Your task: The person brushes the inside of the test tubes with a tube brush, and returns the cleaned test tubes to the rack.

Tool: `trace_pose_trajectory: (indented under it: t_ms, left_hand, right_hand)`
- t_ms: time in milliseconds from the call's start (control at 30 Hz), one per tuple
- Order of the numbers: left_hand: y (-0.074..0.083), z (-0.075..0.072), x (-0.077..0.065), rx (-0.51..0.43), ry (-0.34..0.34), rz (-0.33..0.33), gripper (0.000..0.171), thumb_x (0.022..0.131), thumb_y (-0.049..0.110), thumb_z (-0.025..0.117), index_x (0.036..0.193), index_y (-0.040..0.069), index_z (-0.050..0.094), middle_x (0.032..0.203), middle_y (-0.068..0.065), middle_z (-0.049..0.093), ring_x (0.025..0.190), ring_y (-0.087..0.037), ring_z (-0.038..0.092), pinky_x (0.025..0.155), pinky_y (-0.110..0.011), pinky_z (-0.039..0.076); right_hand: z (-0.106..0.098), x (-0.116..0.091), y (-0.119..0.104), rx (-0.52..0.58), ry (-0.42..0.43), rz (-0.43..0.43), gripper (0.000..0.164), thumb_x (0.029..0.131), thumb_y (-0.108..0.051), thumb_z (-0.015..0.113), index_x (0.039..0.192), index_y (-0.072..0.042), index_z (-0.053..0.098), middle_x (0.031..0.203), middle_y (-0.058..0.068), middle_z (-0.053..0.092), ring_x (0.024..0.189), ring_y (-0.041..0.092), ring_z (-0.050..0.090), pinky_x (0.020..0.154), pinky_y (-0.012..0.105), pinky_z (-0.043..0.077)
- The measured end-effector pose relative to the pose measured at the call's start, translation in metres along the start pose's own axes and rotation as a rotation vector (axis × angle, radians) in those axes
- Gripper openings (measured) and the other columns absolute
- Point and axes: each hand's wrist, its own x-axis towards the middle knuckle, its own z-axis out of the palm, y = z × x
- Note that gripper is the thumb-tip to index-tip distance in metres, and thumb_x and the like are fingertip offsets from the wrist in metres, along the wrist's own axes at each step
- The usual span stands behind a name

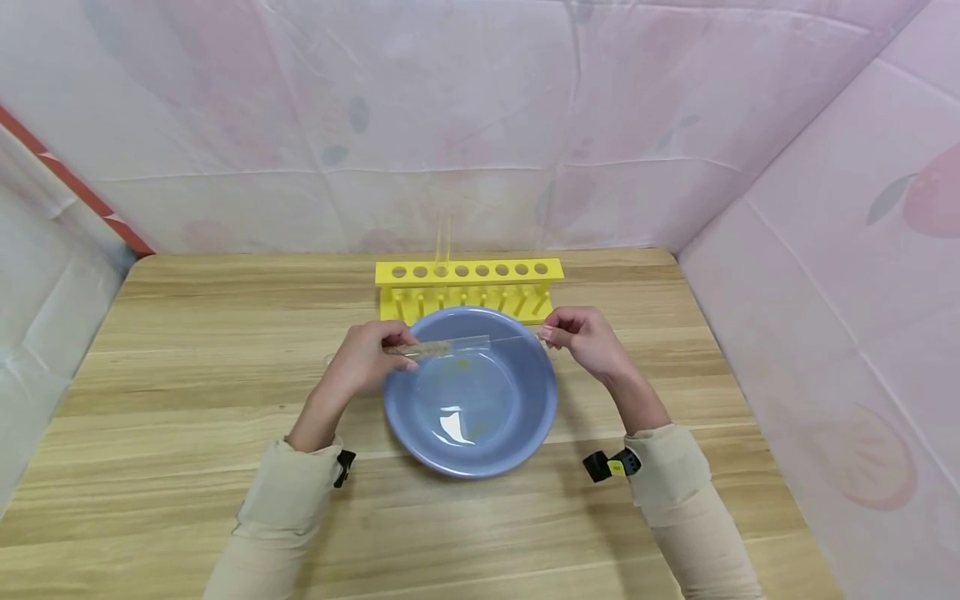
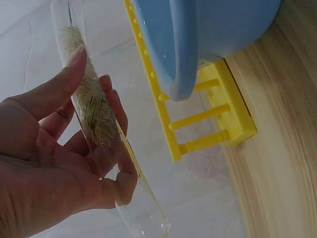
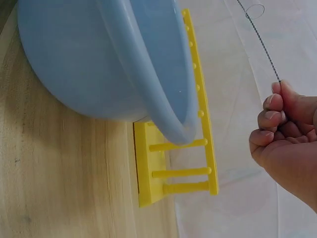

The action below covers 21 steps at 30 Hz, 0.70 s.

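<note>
Head view: left hand grips test tube around brush; right hand pinches brush's wire above basin.

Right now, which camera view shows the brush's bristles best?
The left wrist view: the bristles appear large and close inside the clear tube. The head view shows them small; the right wrist view shows none, only twisted wire.

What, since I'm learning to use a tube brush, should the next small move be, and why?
Probably ease the wire handle slightly deeper with the right hand: the bristles sit inside the test tube but stop short of its closed end. The left hand holds the tube and the right pinches the wire, so a gentle push seems workable.
</note>
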Motion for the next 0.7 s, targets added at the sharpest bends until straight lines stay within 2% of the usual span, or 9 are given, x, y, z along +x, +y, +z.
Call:
trace_pose_trajectory:
  t_ms: [167, 267, 333, 500, 567, 633, 700]
  left_hand:
    - [0.0001, -0.001, 0.0006, -0.002, -0.001, 0.003, 0.017, 0.072, 0.004, 0.075, 0.086, 0.003, 0.065, 0.083, -0.007, 0.06, 0.08, -0.023, 0.054, 0.073, -0.037, 0.045]
    - [0.0002, -0.0008, 0.0006, 0.001, 0.0, -0.005, 0.017, 0.072, 0.003, 0.075, 0.086, 0.003, 0.065, 0.083, -0.008, 0.061, 0.081, -0.023, 0.055, 0.073, -0.037, 0.045]
    - [0.0007, 0.0001, 0.0005, 0.019, 0.005, -0.006, 0.017, 0.072, 0.003, 0.075, 0.086, 0.003, 0.065, 0.082, -0.008, 0.061, 0.08, -0.024, 0.055, 0.073, -0.037, 0.046]
    - [0.0011, 0.0029, -0.0006, 0.067, 0.026, -0.015, 0.016, 0.073, 0.003, 0.074, 0.086, 0.005, 0.065, 0.082, -0.007, 0.063, 0.08, -0.024, 0.057, 0.071, -0.038, 0.047]
    - [0.0002, 0.0034, -0.0012, 0.062, 0.027, -0.023, 0.016, 0.073, 0.003, 0.074, 0.086, 0.005, 0.065, 0.083, -0.007, 0.064, 0.08, -0.024, 0.057, 0.071, -0.038, 0.047]
    - [-0.0015, 0.0033, -0.0016, 0.049, 0.025, -0.026, 0.016, 0.073, 0.002, 0.074, 0.087, 0.005, 0.066, 0.083, -0.007, 0.064, 0.08, -0.024, 0.057, 0.071, -0.038, 0.047]
    - [-0.0032, 0.0024, -0.0019, 0.034, 0.019, -0.021, 0.016, 0.073, 0.003, 0.074, 0.087, 0.004, 0.066, 0.084, -0.008, 0.064, 0.08, -0.024, 0.057, 0.071, -0.037, 0.047]
  right_hand:
    - [-0.0007, 0.0, 0.0012, 0.006, 0.028, -0.034, 0.013, 0.085, 0.004, 0.059, 0.079, 0.015, 0.058, 0.066, 0.008, 0.053, 0.062, 0.016, 0.048, 0.057, 0.024, 0.041]
    - [-0.0006, -0.0002, 0.0016, 0.009, 0.038, -0.022, 0.013, 0.085, 0.004, 0.058, 0.079, 0.016, 0.058, 0.064, 0.007, 0.053, 0.061, 0.02, 0.048, 0.057, 0.025, 0.042]
    - [-0.0005, -0.0001, 0.0019, 0.031, 0.038, 0.023, 0.013, 0.085, 0.005, 0.058, 0.077, 0.015, 0.058, 0.062, 0.005, 0.052, 0.059, 0.019, 0.048, 0.056, 0.025, 0.041]
    - [-0.001, 0.0002, -0.0003, 0.242, 0.012, 0.218, 0.02, 0.084, 0.011, 0.052, 0.066, 0.005, 0.057, 0.059, 0.002, 0.051, 0.054, 0.011, 0.045, 0.052, 0.02, 0.039]
    - [-0.0017, 0.0001, -0.0012, 0.31, 0.004, 0.266, 0.025, 0.084, 0.013, 0.05, 0.064, 0.0, 0.057, 0.06, 0.002, 0.051, 0.054, 0.01, 0.045, 0.052, 0.019, 0.039]
    - [-0.0024, -0.0004, -0.0018, 0.313, -0.001, 0.265, 0.026, 0.085, 0.012, 0.049, 0.064, 0.0, 0.057, 0.06, 0.002, 0.051, 0.054, 0.01, 0.045, 0.052, 0.019, 0.038]
    - [-0.0028, -0.0009, -0.0009, 0.278, 0.001, 0.227, 0.02, 0.085, 0.011, 0.05, 0.067, 0.005, 0.056, 0.061, 0.003, 0.05, 0.056, 0.011, 0.044, 0.053, 0.02, 0.038]
